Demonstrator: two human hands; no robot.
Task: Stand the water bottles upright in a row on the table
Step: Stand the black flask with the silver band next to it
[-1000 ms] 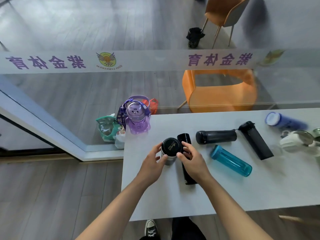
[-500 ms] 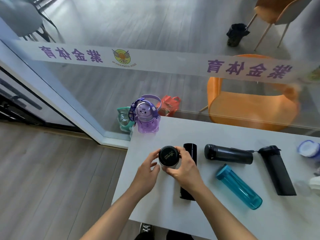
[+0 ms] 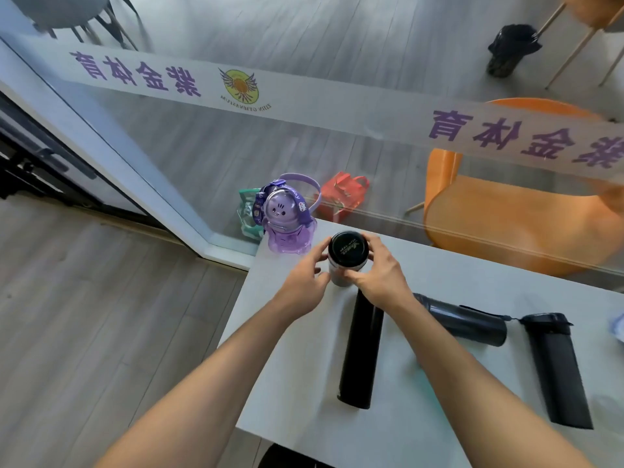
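Note:
A silver bottle with a black lid (image 3: 347, 254) stands upright near the table's far left corner. My left hand (image 3: 304, 278) and my right hand (image 3: 380, 273) both grip its sides. Just left of it a purple cartoon bottle (image 3: 287, 228) stands upright at the corner. A slim black bottle (image 3: 361, 349) lies flat under my right wrist. Two more black bottles lie flat to the right, one dark (image 3: 462, 320) and one with a flip lid (image 3: 553, 369). A teal tint shows beside my right forearm; what casts it is hidden.
The white table (image 3: 304, 393) ends at its left edge close to my left arm. A glass wall with a printed band runs along its far side. Behind the glass are an orange chair (image 3: 506, 211), a red bag (image 3: 342, 195) and a green bag.
Both hands have carried the silver bottle away from me and leftward, to beside the purple bottle. The camera has turned left, so the teal and blue bottles are out of view.

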